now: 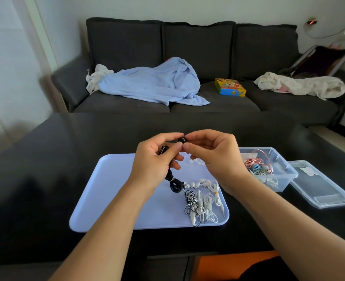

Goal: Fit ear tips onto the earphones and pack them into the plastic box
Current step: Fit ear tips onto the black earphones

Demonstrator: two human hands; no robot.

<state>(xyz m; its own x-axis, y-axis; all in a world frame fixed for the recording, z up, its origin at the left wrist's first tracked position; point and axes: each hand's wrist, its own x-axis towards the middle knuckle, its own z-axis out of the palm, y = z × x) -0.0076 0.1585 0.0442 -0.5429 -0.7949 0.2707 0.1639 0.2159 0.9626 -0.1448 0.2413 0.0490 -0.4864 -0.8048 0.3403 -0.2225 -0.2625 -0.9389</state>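
Above the far edge of a pale blue tray (pixel 114 199), my left hand (pixel 157 161) grips a black earphone; its coiled black cable (pixel 174 185) hangs down onto the tray. My right hand (pixel 214 153) pinches a black ear tip (pixel 182 140) against the earbud, fingertips of both hands touching. Several loose white ear tips (pixel 197 162) lie on the tray behind my hands. A bundle of white and black-white earphones (pixel 202 201) lies on the tray's right side. A clear plastic box (pixel 285 179) to the right holds pink and blue earphones (pixel 256 166).
The box's clear lid (pixel 326 189) lies flat at the far right of the black table (pixel 45 159). Behind the table stands a dark sofa (pixel 198 43) with a light blue blanket (pixel 153 82), a colourful box (pixel 229 87) and a white cloth (pixel 301 84).
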